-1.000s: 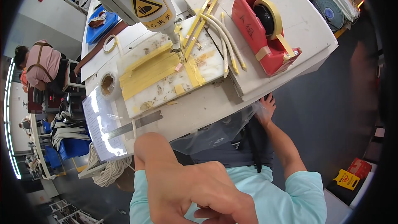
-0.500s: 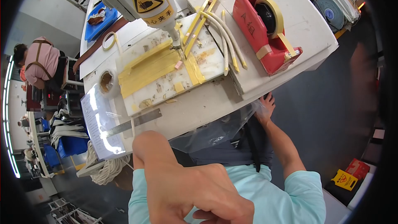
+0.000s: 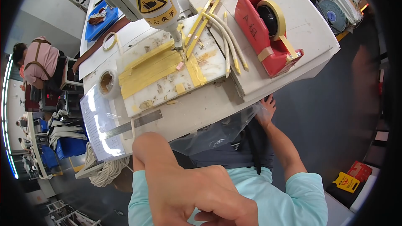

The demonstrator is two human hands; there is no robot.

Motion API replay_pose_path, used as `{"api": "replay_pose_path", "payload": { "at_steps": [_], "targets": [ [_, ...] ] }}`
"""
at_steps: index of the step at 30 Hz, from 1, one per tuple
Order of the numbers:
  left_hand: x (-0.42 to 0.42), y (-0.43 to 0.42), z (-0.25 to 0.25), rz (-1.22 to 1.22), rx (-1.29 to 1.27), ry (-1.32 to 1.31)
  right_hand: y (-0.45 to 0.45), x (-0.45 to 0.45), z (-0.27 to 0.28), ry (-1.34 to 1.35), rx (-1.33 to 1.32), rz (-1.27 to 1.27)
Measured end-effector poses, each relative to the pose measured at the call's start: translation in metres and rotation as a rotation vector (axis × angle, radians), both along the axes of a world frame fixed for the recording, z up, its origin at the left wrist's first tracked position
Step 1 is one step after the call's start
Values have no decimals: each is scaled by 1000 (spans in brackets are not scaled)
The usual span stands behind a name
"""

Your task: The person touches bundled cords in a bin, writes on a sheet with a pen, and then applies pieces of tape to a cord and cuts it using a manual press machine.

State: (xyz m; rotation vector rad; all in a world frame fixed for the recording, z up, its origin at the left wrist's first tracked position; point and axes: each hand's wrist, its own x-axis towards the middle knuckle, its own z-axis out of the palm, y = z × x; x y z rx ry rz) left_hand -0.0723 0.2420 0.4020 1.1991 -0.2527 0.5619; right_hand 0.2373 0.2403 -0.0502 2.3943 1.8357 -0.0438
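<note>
My left hand (image 3: 209, 194) is raised close to the camera, its fingers curled under and partly cut off by the bottom edge. Whatever they may hold is hidden. Down beside the table's front edge, my right hand (image 3: 266, 111) has its fingers a little apart, next to a clear plastic sheet (image 3: 209, 138) that hangs below the tabletop. Above, the press head (image 3: 155, 4) with a hand-warning label comes down over a white board (image 3: 163, 94) covered partly with yellow tape (image 3: 144, 75). A small pink piece (image 3: 180, 66) lies near the press tip.
A red tape dispenser (image 3: 261, 37) stands at the right, beside pale cords (image 3: 228, 35) and a yellow slotted strip (image 3: 205, 19). A steel ruler (image 3: 138, 123), a tape roll (image 3: 106, 83) and a papered sleeve (image 3: 98, 129) lie front left. Another person (image 3: 42, 60) sits at far left.
The view has shifted very slightly, with the table and objects a few pixels to the left. Both hands keep their pose.
</note>
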Motion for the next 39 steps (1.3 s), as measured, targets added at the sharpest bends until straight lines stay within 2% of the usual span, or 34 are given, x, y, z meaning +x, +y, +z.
{"api": "replay_pose_path", "payload": {
  "at_steps": [19,22,28,30,39],
  "targets": [
    [-1,2,2,-8,10,36,-1,-2,11,84,-26,-8],
    [0,2,2,-1,18,6,0,0,2,-49,10,24],
    [1,-1,3,50,-7,-34,0,-1,8,-16,-26,10],
    [1,-1,4,55,-12,-35,-2,-2,12,69,-1,2],
    [2,0,4,44,-14,-35,-2,-1,9,81,15,-5]
  ]
}}
